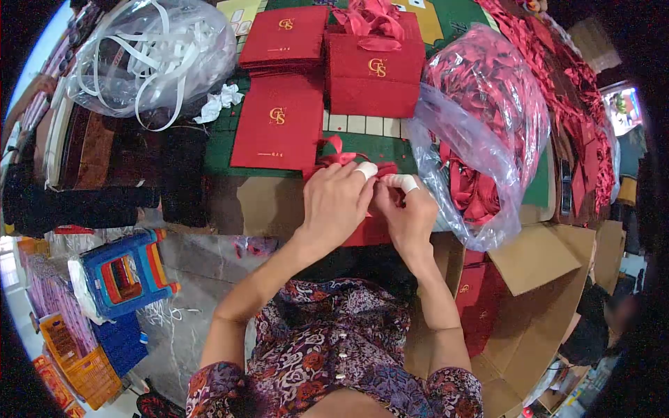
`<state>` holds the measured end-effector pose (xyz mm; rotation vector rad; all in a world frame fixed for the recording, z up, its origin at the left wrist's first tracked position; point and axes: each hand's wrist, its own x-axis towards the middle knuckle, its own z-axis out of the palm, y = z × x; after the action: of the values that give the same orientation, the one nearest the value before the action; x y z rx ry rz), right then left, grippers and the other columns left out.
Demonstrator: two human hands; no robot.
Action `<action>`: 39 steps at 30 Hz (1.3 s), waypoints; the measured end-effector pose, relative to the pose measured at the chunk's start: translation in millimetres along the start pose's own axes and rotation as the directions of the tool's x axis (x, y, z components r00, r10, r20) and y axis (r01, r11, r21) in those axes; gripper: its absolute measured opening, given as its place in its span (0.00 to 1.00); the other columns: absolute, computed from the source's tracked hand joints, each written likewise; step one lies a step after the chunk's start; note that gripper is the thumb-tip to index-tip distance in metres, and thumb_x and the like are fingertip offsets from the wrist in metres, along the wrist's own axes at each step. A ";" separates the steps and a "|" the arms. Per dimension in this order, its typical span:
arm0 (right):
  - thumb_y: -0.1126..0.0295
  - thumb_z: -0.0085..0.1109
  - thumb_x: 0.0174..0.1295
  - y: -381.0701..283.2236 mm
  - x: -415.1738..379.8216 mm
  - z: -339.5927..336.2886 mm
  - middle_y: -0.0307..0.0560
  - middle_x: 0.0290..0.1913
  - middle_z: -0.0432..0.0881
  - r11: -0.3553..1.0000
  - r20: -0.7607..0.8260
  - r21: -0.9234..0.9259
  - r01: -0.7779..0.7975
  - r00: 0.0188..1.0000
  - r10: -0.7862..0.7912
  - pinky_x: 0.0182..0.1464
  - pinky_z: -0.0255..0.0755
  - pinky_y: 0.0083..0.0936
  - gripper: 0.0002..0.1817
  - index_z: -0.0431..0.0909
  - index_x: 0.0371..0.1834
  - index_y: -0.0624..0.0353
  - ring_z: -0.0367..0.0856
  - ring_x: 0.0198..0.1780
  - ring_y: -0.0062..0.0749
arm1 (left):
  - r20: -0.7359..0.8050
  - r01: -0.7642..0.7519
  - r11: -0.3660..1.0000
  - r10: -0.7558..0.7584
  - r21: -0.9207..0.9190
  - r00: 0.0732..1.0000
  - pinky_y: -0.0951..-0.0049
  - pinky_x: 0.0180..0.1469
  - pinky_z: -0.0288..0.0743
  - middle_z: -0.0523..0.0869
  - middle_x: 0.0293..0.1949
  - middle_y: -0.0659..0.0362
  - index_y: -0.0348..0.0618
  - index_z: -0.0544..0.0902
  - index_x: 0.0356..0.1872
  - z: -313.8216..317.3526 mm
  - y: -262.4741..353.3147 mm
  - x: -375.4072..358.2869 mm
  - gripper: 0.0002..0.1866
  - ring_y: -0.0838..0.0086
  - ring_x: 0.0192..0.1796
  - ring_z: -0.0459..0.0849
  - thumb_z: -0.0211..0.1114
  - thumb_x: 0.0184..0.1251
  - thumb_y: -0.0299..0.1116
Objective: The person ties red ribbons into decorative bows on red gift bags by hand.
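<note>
Red, glossy ribbon of satin-like cloth (336, 144) stands up in a small loop, and looks as if it weighs next to nothing: limp, inclined to slip between smooth fingertips, hard to damage but easy to crease. It is probably best pinched between thumb and forefinger close to its base, where the loop has least room to twist. The flat red paper-like piece (367, 233) under the hands looks light and fairly stiff, likely to dent if pressed; its edges seem the safest hold.

The ribbon's loop lies just beyond the knuckles of the left hand (334, 198), with more red material at the fingertips of both hands. The flat piece lies beneath them and shows between the wrists, at the near edge of the green-covered worktop (376, 146). The left hand is half curled, palm down; whether it grips anything cannot be told, as its back hides the fingertips. The right hand (410, 216) is drawn in, thumb and forefinger brought together, apparently nipping the ribbon. White wrapping (403, 182) covers a finger on each hand. To the right sits a clear plastic bag (435, 115) of red ribbons.
</note>
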<state>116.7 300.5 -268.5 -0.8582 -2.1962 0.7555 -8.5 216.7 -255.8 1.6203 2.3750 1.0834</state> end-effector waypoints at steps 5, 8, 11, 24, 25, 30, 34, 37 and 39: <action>0.77 0.72 0.57 -8.5 1.2 -3.2 0.50 0.33 0.87 0.997 -0.005 -0.016 -0.072 0.997 0.072 0.34 0.77 0.26 0.08 0.84 0.39 0.62 0.85 0.30 0.32 | 0.005 -0.115 0.982 0.116 0.146 0.993 0.60 0.41 0.77 0.88 0.36 0.52 0.41 0.87 0.43 2.5 5.4 -5.0 0.10 0.58 0.39 0.85 0.67 0.62 0.32; 0.76 0.72 0.58 -4.1 1.5 -2.3 0.49 0.33 0.88 0.997 0.019 0.030 -0.075 0.997 0.075 0.35 0.78 0.25 0.08 0.84 0.40 0.63 0.86 0.31 0.29 | -0.010 -0.100 0.992 0.101 0.076 0.995 0.58 0.41 0.78 0.87 0.35 0.51 0.40 0.85 0.47 2.1 3.7 -5.8 0.13 0.56 0.37 0.85 0.67 0.62 0.30; 0.75 0.73 0.59 -4.2 2.7 -0.8 0.47 0.34 0.89 0.991 -0.020 0.099 -0.087 0.996 0.089 0.35 0.78 0.25 0.09 0.85 0.41 0.62 0.86 0.32 0.26 | 0.074 0.062 0.998 -0.062 -0.001 0.995 0.56 0.40 0.79 0.88 0.37 0.50 0.42 0.80 0.48 1.1 0.5 -9.3 0.15 0.52 0.37 0.87 0.70 0.62 0.30; 0.68 0.69 0.61 18.1 65.3 -53.5 0.49 0.33 0.80 0.998 0.534 0.032 0.052 0.843 -0.061 0.42 0.73 0.30 0.09 0.88 0.38 0.62 0.80 0.36 0.36 | -0.012 -0.222 0.973 0.223 0.060 0.975 0.61 0.36 0.76 0.87 0.33 0.53 0.41 0.84 0.36 1.9 3.6 -16.7 0.09 0.59 0.33 0.84 0.73 0.58 0.31; 0.67 0.69 0.61 23.7 71.6 -54.1 0.49 0.32 0.80 0.998 0.632 0.064 0.021 0.773 -0.057 0.41 0.73 0.30 0.09 0.88 0.38 0.62 0.80 0.36 0.37 | -0.049 -0.269 0.957 0.275 0.110 0.960 0.62 0.38 0.76 0.87 0.33 0.54 0.39 0.85 0.35 1.3 6.4 -18.0 0.08 0.61 0.34 0.84 0.72 0.59 0.31; 0.67 0.70 0.59 29.4 91.8 -50.0 0.43 0.28 0.80 0.987 0.836 0.067 -0.143 0.548 0.023 0.39 0.72 0.26 0.09 0.89 0.34 0.62 0.79 0.34 0.26 | -0.046 -0.320 0.936 0.329 0.144 0.943 0.61 0.36 0.74 0.86 0.32 0.54 0.38 0.85 0.34 4.9 7.5 -18.2 0.07 0.61 0.34 0.83 0.70 0.61 0.31; 0.68 0.70 0.58 43.1 82.1 -24.0 0.36 0.28 0.82 0.912 0.788 0.158 -0.379 0.605 0.115 0.37 0.70 0.22 0.09 0.87 0.30 0.63 0.76 0.32 0.17 | -0.059 -0.223 0.972 0.227 0.077 0.972 0.60 0.36 0.73 0.84 0.30 0.54 0.41 0.83 0.36 8.3 3.1 -15.4 0.07 0.59 0.32 0.82 0.69 0.63 0.32; 0.65 0.69 0.54 33.5 80.4 -13.9 0.46 0.26 0.87 0.928 0.607 0.088 -0.362 0.758 0.238 0.35 0.75 0.27 0.13 0.86 0.30 0.67 0.81 0.29 0.21 | -0.054 -0.145 0.989 0.144 -0.011 0.988 0.60 0.36 0.74 0.83 0.29 0.52 0.43 0.83 0.39 3.5 0.9 -9.6 0.07 0.57 0.32 0.82 0.70 0.63 0.32; 0.66 0.69 0.56 39.2 83.6 -8.4 0.40 0.26 0.85 0.927 0.493 0.180 -0.330 0.845 0.205 0.35 0.74 0.24 0.11 0.86 0.30 0.66 0.79 0.30 0.18 | -0.032 -0.139 0.990 0.138 -0.019 0.990 0.59 0.37 0.74 0.83 0.29 0.52 0.44 0.83 0.39 9.0 1.4 -12.6 0.07 0.56 0.32 0.83 0.70 0.63 0.32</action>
<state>89.2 388.7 -260.7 -0.9338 -2.3268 1.4916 2.0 211.1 -265.8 1.7977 2.2900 1.1606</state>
